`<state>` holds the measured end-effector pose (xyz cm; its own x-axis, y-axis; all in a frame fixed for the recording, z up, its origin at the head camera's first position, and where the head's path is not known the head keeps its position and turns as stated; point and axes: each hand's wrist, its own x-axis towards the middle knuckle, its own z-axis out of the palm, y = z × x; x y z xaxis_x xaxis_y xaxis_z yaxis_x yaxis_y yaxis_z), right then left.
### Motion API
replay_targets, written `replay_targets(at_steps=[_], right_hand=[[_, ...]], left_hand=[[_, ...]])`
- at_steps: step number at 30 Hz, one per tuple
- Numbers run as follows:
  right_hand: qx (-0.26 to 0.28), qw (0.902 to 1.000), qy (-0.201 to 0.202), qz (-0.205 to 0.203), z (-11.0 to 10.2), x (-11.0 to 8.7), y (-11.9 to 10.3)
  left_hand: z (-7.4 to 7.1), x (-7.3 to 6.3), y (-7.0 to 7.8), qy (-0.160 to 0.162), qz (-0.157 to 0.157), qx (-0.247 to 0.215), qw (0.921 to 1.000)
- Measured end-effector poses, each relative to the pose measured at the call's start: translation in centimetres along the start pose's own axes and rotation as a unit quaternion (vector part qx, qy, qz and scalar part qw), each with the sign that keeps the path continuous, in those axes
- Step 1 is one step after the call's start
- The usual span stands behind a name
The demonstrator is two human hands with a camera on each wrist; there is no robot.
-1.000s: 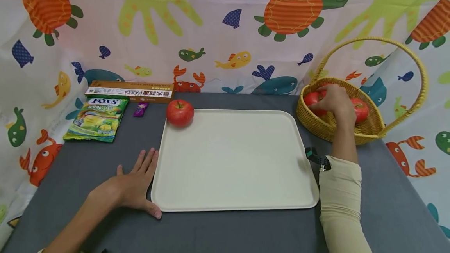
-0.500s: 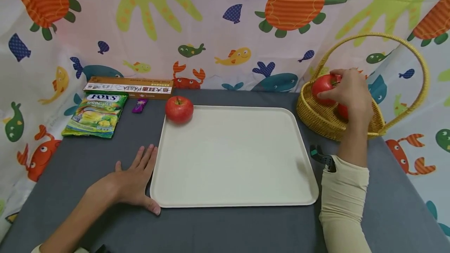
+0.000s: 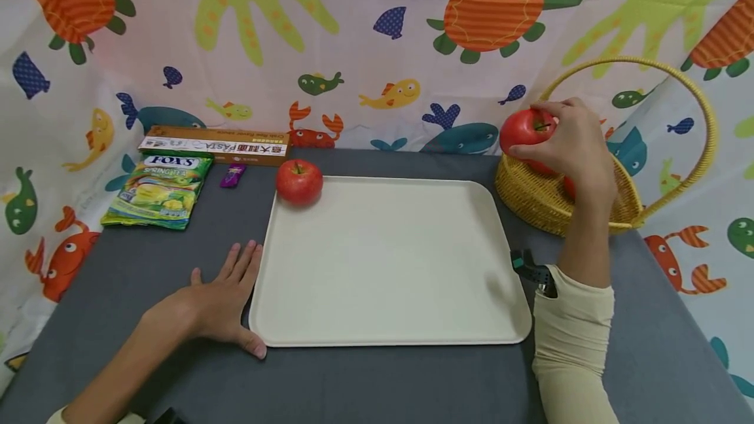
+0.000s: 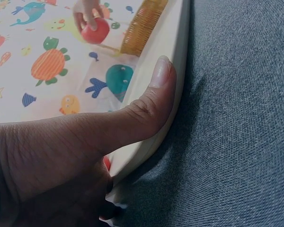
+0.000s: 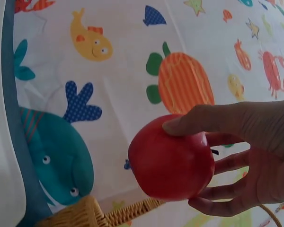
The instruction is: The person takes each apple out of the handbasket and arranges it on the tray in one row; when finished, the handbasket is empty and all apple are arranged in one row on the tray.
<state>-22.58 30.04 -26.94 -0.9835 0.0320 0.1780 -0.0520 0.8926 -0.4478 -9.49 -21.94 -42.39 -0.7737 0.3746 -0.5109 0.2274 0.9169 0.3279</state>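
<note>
My right hand (image 3: 576, 142) grips a red apple (image 3: 526, 129) between thumb and fingers, raised over the left rim of the yellow wicker basket (image 3: 527, 205). The right wrist view shows this apple (image 5: 173, 158) up close, with the thumb on its near side and the fingers behind. More red fruit sits in the basket, mostly covered by the hand. My left hand (image 3: 215, 309) lies with straight fingers along the left edge of the cream tray (image 3: 389, 267), thumb at its front left corner. Another red apple (image 3: 299, 182) sits on the tray's back left corner.
At the back left lie a long pasta box (image 3: 218, 146), a green Fox's candy bag (image 3: 159, 192) and a small purple wrapped candy (image 3: 233, 175). The basket's tall handle (image 3: 709, 129) arches up on the right. A printed cloth (image 3: 353, 18) hangs behind the grey table.
My right hand has taken hold of an apple in the basket, lifted it and moved it left over the rim. The left hand has stayed at the tray's edge.
</note>
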Motion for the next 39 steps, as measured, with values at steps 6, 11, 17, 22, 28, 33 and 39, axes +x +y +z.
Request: replay_targets(at_steps=[6,11,17,22,28,33,39], right_hand=[[0.037,0.9984,0.004,-0.042,1.1,-0.5,-2.7],[0.066,0.9937,0.018,-0.09,2.7,-0.8,-5.3],[0.078,0.9877,-0.008,-0.135,5.4,-0.5,-7.6],[0.089,0.9817,-0.038,-0.164,8.2,-0.5,-9.1],[0.099,0.9759,-0.059,-0.185,11.7,-0.7,-10.6],[0.09,0.9741,-0.091,-0.187,14.3,-0.6,-11.4],[0.078,0.9708,-0.123,-0.191,16.7,-0.6,-11.8]], left_hand=[[1.0,0.8,-1.3,0.018,-0.002,0.01,0.9998],[1.0,0.8,-1.4,0.016,0.007,0.006,0.9998],[0.7,0.6,-1.1,0.016,0.011,0.003,0.9998],[0.4,0.3,-0.5,0.006,0.008,-0.002,1.0],[0.8,0.6,-0.9,0.012,-0.003,0.005,0.9999],[0.8,0.4,-0.8,0.017,0.006,0.001,0.9998],[0.1,-0.1,-0.1,0.003,0.004,-0.01,0.9999]])
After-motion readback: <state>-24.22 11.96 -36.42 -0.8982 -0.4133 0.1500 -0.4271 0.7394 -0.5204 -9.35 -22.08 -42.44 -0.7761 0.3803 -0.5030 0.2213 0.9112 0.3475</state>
